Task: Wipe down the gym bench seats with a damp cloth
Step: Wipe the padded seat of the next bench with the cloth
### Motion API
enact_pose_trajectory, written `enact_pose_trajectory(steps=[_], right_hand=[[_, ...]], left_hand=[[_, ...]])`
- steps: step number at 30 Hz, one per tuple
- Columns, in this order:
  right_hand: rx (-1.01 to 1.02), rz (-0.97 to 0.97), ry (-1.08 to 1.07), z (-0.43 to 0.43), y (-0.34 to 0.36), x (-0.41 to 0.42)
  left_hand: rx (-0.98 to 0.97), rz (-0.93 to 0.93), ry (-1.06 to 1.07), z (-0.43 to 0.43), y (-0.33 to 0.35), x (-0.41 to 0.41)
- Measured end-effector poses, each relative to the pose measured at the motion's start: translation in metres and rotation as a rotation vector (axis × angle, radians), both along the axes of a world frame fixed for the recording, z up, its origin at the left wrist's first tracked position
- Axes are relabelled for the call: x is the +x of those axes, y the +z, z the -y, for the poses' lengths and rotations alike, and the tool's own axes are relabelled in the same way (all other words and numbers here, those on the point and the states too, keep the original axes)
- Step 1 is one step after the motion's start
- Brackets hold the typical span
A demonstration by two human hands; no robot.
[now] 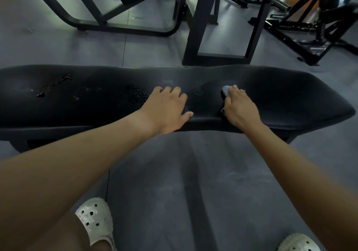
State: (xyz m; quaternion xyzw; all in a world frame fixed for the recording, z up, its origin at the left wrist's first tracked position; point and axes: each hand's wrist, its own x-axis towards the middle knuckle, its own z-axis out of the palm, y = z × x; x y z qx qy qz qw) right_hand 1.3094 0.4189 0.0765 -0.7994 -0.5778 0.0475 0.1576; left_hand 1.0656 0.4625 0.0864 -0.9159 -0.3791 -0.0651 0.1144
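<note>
Grey rubber floor [174, 183] with black machine frames [203, 28] standing behind, dimly lit.

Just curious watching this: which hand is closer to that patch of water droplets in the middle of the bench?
Left. The left hand rests flat on the bench, its fingers right beside the droplets. The right hand presses the cloth farther right, away from them.

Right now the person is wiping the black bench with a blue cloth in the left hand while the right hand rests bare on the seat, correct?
Not quite: the hands are swapped. The head view shows the blue cloth under the right hand, while the left hand rests bare on the black bench.
</note>
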Motion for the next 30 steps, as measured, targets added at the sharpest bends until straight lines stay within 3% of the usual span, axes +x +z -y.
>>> enact_pose_trajectory(steps=[5,9,15,24,26,30], right_hand=[[-0.053,0.016,0.327,-0.007,-0.003,-0.028],[-0.086,0.028,0.438,-0.015,0.001,-0.015],[-0.15,0.081,0.205,-0.035,0.004,0.038],[-0.108,-0.066,-0.224,-0.089,0.012,0.082],[-0.087,-0.072,-0.212,-0.1,0.01,0.071],[-0.091,-0.032,0.044,-0.106,0.001,0.041]], left_hand=[[-0.018,0.045,0.003,-0.016,0.001,0.016],[-0.08,0.106,-0.022,-0.033,0.003,0.033],[-0.164,0.107,0.009,-0.049,0.0,0.055],[-0.123,0.172,-0.062,-0.064,-0.005,0.054],[-0.135,0.196,-0.073,-0.067,-0.004,0.053],[-0.133,0.235,-0.076,-0.074,-0.002,0.058]])
